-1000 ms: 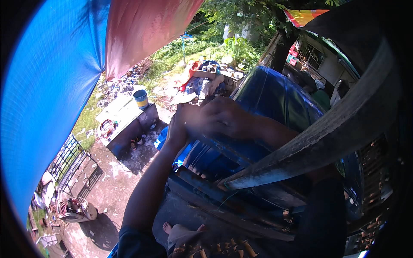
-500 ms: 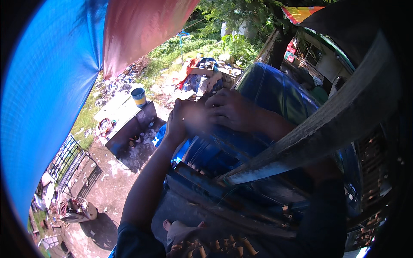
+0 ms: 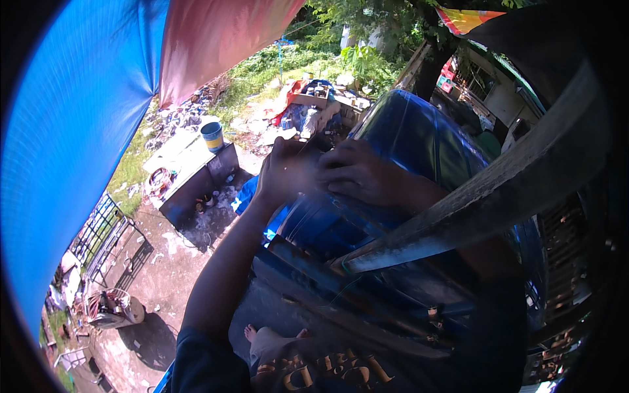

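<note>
My left hand (image 3: 280, 171) and my right hand (image 3: 357, 171) are raised close together in front of me, near the centre of the view. The fingers of both are bent inward. A hazy blur lies between them, so whatever they pinch, if anything, cannot be made out. Just behind and below my hands is a large, glossy dark blue rounded body (image 3: 400, 131), ribbed with seams. A thick weathered pole (image 3: 458, 203) slants across my right forearm, nearer to me than the arm. Its lower end meets a dark beam (image 3: 304, 259).
Overhead at left hangs a blue tarp (image 3: 72, 137) beside a red cloth (image 3: 213, 52). A dark-sided bench (image 3: 203, 190) bears a blue bucket with a yellow band (image 3: 211, 136). Further left stand a metal rack (image 3: 105, 232) and a tub of coiled hose (image 3: 118, 309).
My left hand's fingers, stretched upward before, are now curled over toward the right hand. The right hand stays nearly in place. The whole view has shifted slightly.
</note>
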A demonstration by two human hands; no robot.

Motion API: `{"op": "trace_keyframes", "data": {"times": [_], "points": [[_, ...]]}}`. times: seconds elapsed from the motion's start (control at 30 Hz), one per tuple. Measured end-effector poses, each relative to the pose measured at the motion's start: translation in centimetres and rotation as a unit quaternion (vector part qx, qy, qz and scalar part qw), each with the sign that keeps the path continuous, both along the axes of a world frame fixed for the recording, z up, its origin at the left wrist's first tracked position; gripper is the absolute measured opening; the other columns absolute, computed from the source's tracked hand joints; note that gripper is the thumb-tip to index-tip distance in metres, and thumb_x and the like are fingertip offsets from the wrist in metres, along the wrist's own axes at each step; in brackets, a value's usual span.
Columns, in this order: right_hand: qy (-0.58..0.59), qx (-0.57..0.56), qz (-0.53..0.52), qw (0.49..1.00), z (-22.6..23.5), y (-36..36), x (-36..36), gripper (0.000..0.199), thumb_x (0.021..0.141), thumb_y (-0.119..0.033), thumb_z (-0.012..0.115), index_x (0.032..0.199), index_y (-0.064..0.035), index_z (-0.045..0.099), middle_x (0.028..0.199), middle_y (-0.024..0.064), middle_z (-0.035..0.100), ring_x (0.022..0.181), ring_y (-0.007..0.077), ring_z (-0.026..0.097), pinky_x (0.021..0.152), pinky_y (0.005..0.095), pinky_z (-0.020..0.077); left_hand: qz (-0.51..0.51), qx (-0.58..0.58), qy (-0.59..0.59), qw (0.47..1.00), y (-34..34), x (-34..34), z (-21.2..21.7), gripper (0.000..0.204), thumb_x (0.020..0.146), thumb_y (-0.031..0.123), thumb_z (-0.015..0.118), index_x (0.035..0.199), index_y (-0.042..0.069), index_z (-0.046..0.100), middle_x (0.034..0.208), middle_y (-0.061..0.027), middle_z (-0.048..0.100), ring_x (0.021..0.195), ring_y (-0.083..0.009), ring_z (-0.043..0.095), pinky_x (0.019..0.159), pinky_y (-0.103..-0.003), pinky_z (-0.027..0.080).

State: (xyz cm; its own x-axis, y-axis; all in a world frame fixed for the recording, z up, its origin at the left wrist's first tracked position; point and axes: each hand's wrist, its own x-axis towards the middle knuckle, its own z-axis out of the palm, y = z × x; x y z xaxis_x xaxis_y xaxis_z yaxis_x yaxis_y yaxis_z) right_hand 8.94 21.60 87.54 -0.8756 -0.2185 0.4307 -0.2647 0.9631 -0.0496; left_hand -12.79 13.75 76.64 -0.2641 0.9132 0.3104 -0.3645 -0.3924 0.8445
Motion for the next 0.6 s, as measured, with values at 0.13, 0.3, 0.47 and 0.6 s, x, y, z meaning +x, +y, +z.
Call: {"op": "trace_keyframes", "data": {"times": [0.13, 0.3, 0.47, 0.6], "points": [[0.0, -0.032, -0.014, 0.999, -0.6, 0.2, -0.8, 0.031, 0.092, -0.021, 0.072, 0.121, -0.01, 0.074, 0.124, 0.0068, 0.064, 0.116, 0.0281, 0.057, 0.101, 0.0444, 0.0413, 0.034, 0.009, 0.026, 0.999, 0.5, -0.2, -1.1, 0.068, 0.111, 0.054, 0.027, 0.126, -0.002, 0.063, 0.112, -0.0169, 0.071, 0.101, -0.0224, 0.068, 0.091, -0.038, 0.054], [0.003, 0.013, -0.017, 1.0, -0.2, 1.1, -0.4, 0.032, 0.092, -0.02, 0.072, 0.122, -0.0095, 0.074, 0.124, 0.0064, 0.065, 0.117, 0.0281, 0.056, 0.102, 0.0446, 0.0416, 0.063, 0.037, 0.106, 0.992, 0.8, -0.4, -1.6, 0.061, 0.11, 0.048, 0.033, 0.125, -0.003, 0.063, 0.116, -0.0178, 0.072, 0.108, -0.0264, 0.068, 0.102, -0.04, 0.048], [-0.017, -0.002, 0.003, 1.0, 0.2, -1.3, 0.2, 0.032, 0.092, -0.019, 0.073, 0.121, -0.0089, 0.074, 0.122, 0.0064, 0.065, 0.117, 0.0282, 0.056, 0.101, 0.0442, 0.0416, 0.066, 0.047, 0.086, 0.993, 0.1, -1.4, -2.2, 0.048, 0.108, 0.039, 0.044, 0.12, -0.002, 0.065, 0.112, -0.0178, 0.073, 0.108, -0.0285, 0.069, 0.104, -0.042, 0.047], [0.008, 0.005, 0.002, 1.0, -0.1, 0.5, 0.1, 0.031, 0.092, -0.019, 0.073, 0.121, -0.0091, 0.074, 0.12, 0.0063, 0.065, 0.114, 0.0273, 0.057, 0.1, 0.0441, 0.041, 0.066, 0.014, 0.071, 0.995, 0.3, 0.3, -0.6, 0.039, 0.105, 0.03, 0.048, 0.119, -0.001, 0.066, 0.112, -0.0191, 0.073, 0.107, -0.0278, 0.069, 0.104, -0.041, 0.047]]}}
